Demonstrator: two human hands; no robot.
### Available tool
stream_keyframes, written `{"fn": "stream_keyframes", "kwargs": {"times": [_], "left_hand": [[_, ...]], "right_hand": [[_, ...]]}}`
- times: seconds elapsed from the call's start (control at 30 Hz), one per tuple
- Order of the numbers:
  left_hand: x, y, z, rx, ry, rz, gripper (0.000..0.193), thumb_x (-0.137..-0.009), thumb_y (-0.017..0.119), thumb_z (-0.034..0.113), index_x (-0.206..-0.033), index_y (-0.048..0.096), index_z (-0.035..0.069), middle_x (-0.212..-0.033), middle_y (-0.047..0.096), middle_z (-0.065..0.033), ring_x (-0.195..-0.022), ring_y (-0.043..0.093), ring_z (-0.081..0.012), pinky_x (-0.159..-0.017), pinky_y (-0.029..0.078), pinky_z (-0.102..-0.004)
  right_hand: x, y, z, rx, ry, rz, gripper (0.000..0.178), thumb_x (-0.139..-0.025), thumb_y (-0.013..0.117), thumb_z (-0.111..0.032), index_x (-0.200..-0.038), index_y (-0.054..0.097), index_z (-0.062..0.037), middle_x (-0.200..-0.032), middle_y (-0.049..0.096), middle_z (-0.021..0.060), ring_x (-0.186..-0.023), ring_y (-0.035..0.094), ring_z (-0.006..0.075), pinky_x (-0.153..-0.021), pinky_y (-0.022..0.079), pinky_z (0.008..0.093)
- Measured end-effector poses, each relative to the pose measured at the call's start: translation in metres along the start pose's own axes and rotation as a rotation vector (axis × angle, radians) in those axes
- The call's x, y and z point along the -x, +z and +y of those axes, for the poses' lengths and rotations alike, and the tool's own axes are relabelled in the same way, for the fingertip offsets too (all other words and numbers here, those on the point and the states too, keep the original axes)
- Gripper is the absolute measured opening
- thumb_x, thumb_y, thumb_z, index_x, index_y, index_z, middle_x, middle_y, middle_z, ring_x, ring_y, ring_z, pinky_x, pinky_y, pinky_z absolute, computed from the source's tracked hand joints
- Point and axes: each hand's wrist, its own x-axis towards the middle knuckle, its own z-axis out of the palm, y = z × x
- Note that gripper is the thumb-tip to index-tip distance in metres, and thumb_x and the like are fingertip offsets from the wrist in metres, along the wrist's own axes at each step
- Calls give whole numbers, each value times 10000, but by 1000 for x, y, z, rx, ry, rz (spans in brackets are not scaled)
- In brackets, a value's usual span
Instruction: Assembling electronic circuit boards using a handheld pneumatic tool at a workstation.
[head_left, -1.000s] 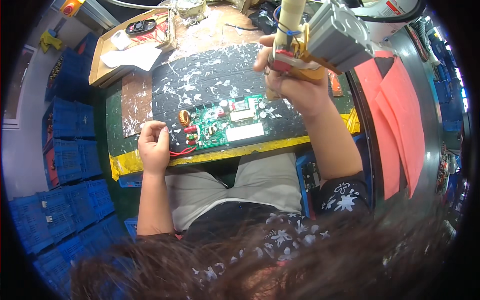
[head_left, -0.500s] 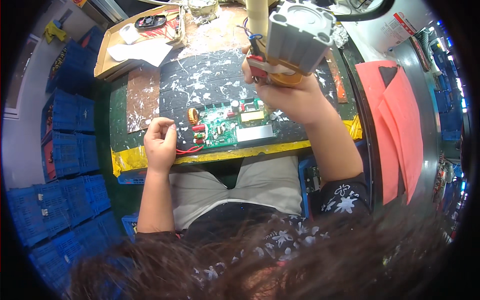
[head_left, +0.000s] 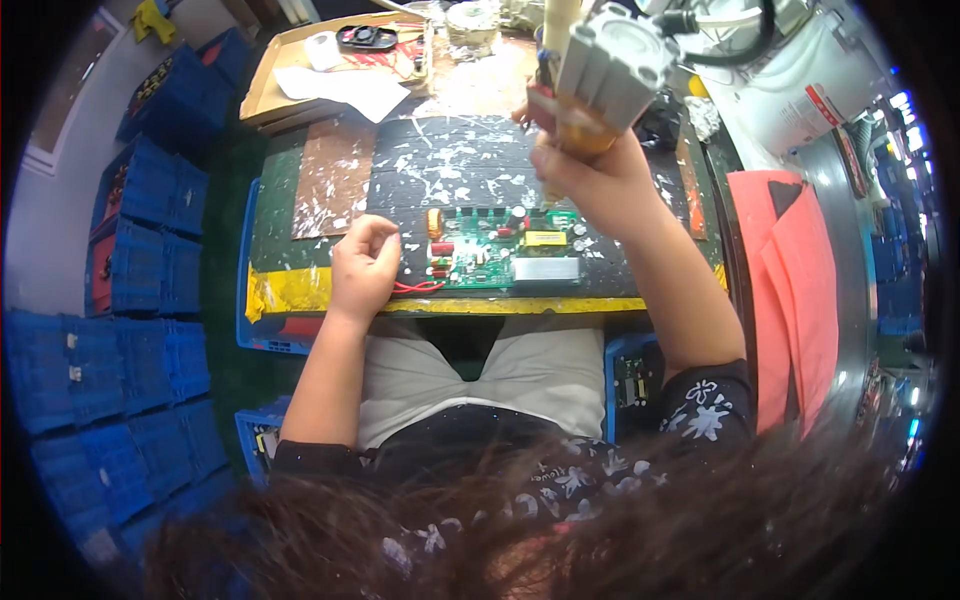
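A green circuit board (head_left: 490, 262) lies on the dark work mat near the table's front edge. It carries a copper-wound coil, a yellow block and a silver heat sink (head_left: 546, 270). My right hand (head_left: 590, 175) is wrapped round a glue gun (head_left: 615, 65) with a grey square cylinder, an orange body and a red part at the trigger. The gun is held above the board's far right part; its tip is partly hidden by my hand. My left hand (head_left: 364, 262) is curled closed at the board's left, beside red wires (head_left: 418, 287), with nothing visible in it.
A cardboard tray (head_left: 265, 85) with white paper (head_left: 345, 90) and red wires stands at the far left. Pink sheets (head_left: 790, 290) lie at the right, near a white bucket (head_left: 815, 95). Blue crates (head_left: 125, 265) are stacked at the left. Yellow tape (head_left: 290, 288) covers the front edge.
The view has shifted, so the table sits farther right in the picture. Relative to the board, the glue gun in my right hand has moved slightly left. My left hand stays closed beside the board.
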Motion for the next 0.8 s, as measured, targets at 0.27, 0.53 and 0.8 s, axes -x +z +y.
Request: {"fn": "stream_keyframes", "kwargs": {"times": [0.27,0.53,0.8], "left_hand": [[0,-3,12,20,-50,-35,18,-844,594,12,-862,594,10,-623,516,38,-570,430,-21,-500,346,-222],[1,-2,14,57,-54,-79,30,-839,590,13,-868,599,18,-629,523,27,-570,447,-31,-515,364,-220],[-14,-7,-40,53,96,192,180,-902,576,61,-1074,539,26,-1009,547,-51,-940,518,-135,-864,421,-274]], "right_hand": [[30,1,10,351,-114,119,771,-774,604,28,-1454,247,-26,-1419,382,143,-1303,417,303,-1068,340,444],[86,31,-6,1175,6,-326,676,-680,791,-290,-1242,536,-13,-1262,528,158,-1192,489,343,-1024,387,437],[52,15,1,1241,224,-666,516,-713,734,-369,-1130,632,-81,-1008,622,156,-982,598,327,-850,498,410]]}}
